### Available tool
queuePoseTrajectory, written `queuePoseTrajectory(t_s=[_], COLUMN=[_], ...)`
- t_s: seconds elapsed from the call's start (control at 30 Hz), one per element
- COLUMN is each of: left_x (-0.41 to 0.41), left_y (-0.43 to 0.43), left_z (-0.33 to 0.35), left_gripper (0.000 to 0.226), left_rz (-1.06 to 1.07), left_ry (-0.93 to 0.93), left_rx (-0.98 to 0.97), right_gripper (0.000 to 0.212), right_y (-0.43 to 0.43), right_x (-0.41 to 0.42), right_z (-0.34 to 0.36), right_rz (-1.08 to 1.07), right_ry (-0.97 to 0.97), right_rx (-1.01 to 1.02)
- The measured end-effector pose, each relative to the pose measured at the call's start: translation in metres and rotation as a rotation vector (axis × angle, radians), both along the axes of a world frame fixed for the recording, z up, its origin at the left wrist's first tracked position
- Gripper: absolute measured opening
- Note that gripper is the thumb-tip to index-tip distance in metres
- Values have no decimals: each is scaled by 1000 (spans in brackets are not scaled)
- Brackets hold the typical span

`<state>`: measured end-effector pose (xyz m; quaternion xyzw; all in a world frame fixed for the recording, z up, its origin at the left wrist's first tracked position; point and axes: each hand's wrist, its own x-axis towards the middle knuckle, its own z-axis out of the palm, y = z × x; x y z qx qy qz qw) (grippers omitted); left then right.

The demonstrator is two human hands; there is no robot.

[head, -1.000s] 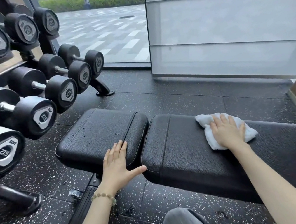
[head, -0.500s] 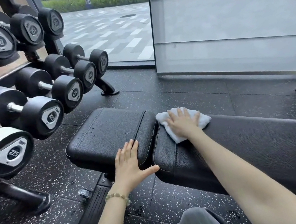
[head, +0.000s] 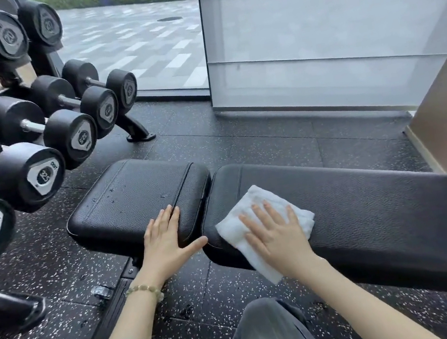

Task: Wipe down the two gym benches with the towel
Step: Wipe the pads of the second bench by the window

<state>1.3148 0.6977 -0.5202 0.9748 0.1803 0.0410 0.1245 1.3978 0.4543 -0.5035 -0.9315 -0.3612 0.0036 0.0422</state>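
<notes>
The towel [head: 236, 227] lies on the left end of the backrest [head: 382, 202], beside the gap that parts it from the seat [head: 132, 195]. 1 corner hangs over the near edge. The right hand [head: 278, 236] lies flat on it, fingers straight and slightly spread, pressing down and gripping nothing. The left hand [head: 166, 240] rests flat on the near right corner of the seat, fingers straight and together, thumb splayed toward the gap, and holds nothing.

The backrest's long axis runs left to right, so nearly all of it stretches away to the right of the towel. The seat lies to the towel's left, across the gap. Droplets [head: 109, 194] sit on its far half, ahead of the left hand's fingers. The left hand is nearer them, but only the right hand has the towel.

Both pads of the bench are black grained vinyl, plump, with rounded corners and a stitched seam. The towel is white terry, folded to a soft rectangle. The floor [head: 241, 143] is speckled black rubber. Dumbbells [head: 41, 174] with rubber heads and chrome handles are racked to the left. Only 1 bench is in view, so the task looks less than half done.
</notes>
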Motion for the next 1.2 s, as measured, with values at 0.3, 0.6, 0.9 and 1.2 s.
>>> queuePoseTrajectory(t_s=[0.3,0.6,0.9,1.2], left_x=[-1,1,3,2], left_y=[-4,2,-1,-6], left_z=[1,-5,-1,2], left_gripper=[138,140,128,142], left_rz=[-6,5,16,30], left_ry=[1,-22,-13,24], left_rx=[66,11,33,53], right_gripper=[60,57,74,82], right_y=[-83,69,0,-78], right_x=[2,-3,4,5], right_z=[-12,6,0,4], right_rz=[-239,27,24,-265], right_ry=[-53,66,30,61], right_rx=[20,-11,-4,-43])
